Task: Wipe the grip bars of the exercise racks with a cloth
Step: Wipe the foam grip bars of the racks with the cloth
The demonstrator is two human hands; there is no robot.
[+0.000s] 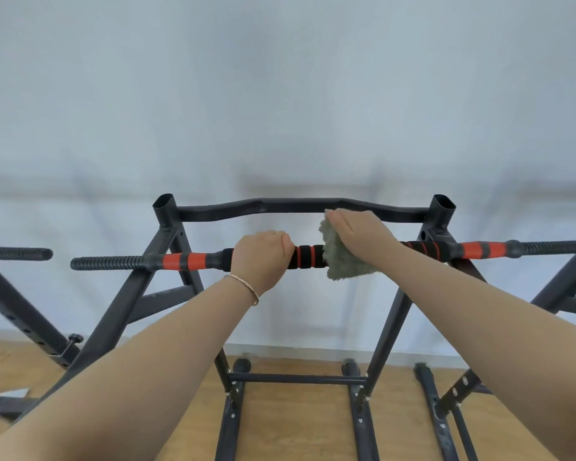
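Observation:
A black grip bar (308, 256) with red and orange bands runs across the middle of a black exercise rack (167, 224). My left hand (261, 254) grips the bar left of centre, fingers curled round it. A grey-green fluffy cloth (340, 257) is draped over the bar just right of centre. My right hand (356, 232) lies on top of the cloth and presses it onto the bar, fingers pointing left. The bar under the cloth is hidden.
A curved black top bar (280, 205) joins the rack's two open posts behind my hands. More racks stand at the left (17, 253) and right (559, 287). A pale wall is behind, and a wooden floor (296, 420) lies below.

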